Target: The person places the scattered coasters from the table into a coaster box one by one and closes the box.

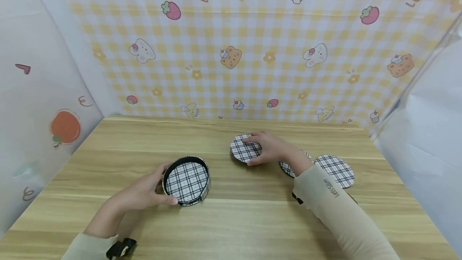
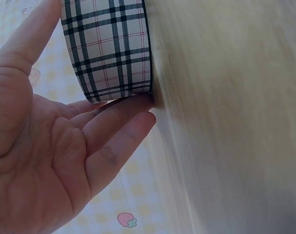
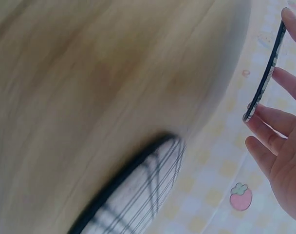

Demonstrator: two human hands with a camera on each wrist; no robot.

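My left hand [image 1: 148,189] grips a low, round coaster holder [image 1: 206,191] covered in black-and-white plaid, thumb at its near rim and fingers round its far left side. A plaid disc face shows inside its dark inner wall. In the left wrist view the holder's plaid wall [image 2: 109,48], with thin red lines, stands close on the table. Up and to the right, my right hand [image 1: 268,147] holds a thin round plaid coaster [image 1: 240,149] by its edges, between thumb and fingers. Edge-on in the right wrist view, this coaster [image 3: 266,73] is tilted and raised off the table.
Two more plaid coasters lie on the wooden table [image 1: 245,224] at the right: one [image 1: 286,168] partly behind my right wrist, the other [image 1: 335,169] partly under my sleeve [image 1: 325,191]. A yellow checked backdrop [image 1: 252,31] rises behind the table, with pale sheets [image 1: 433,131] along both sides.
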